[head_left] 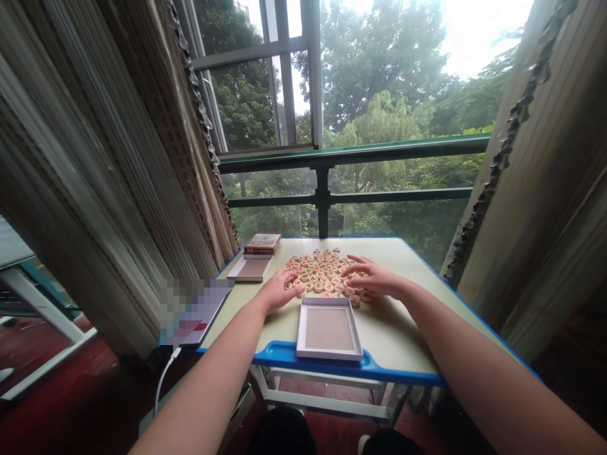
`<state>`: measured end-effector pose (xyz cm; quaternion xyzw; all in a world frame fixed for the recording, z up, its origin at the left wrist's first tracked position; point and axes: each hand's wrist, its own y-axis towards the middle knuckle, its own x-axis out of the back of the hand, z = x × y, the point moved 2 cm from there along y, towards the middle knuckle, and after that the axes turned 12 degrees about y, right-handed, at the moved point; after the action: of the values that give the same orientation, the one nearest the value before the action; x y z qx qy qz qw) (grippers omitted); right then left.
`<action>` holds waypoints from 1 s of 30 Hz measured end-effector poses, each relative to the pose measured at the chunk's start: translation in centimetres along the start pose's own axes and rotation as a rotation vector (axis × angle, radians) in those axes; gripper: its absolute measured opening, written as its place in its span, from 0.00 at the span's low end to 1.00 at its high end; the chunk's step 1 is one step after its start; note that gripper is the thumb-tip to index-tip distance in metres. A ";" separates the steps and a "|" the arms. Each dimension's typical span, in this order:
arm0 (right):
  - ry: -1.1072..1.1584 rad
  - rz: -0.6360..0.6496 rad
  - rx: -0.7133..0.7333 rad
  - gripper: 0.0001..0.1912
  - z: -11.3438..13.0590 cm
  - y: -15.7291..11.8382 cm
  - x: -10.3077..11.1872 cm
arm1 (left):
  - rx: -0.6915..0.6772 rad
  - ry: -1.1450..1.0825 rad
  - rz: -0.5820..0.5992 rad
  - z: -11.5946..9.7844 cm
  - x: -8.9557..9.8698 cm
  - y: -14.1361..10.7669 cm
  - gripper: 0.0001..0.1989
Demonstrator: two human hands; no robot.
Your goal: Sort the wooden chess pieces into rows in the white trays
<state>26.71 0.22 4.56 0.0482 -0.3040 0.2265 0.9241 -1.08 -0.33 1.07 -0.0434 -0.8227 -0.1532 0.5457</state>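
Note:
Round wooden Chinese chess pieces (pixel 318 276) with red and dark characters lie close together in a spread on the pale table. My left hand (pixel 277 292) is at the left edge of the spread, thumb and fingers apart and slightly curled by the nearest pieces. Across from it, my right hand (pixel 374 278) reaches over the right edge with its fingers stretched and spread. Some pieces are partly hidden under the right hand. Between my forearms, an open shallow white box tray (pixel 303 325) with a beige inside lies at the table's near edge.
A second shallow tray (pixel 231 275) and a brown patterned box (pixel 262 242) sit at the back left. A grey device (pixel 208 313) with a white cable (pixel 164 379) is at the table's left edge. Curtains (pixel 114 164) hang alongside; a green railing (pixel 403 150) stands behind.

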 end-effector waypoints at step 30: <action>-0.144 0.124 0.064 0.21 1.5 -1.2 1.2 | -0.031 -0.008 -0.008 0.1 -0.2 0.0 0.33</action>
<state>27.31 -0.73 6.57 0.0749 -0.3648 0.2887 0.8820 -1.07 -0.33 0.88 -0.0490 -0.8225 -0.1679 0.5412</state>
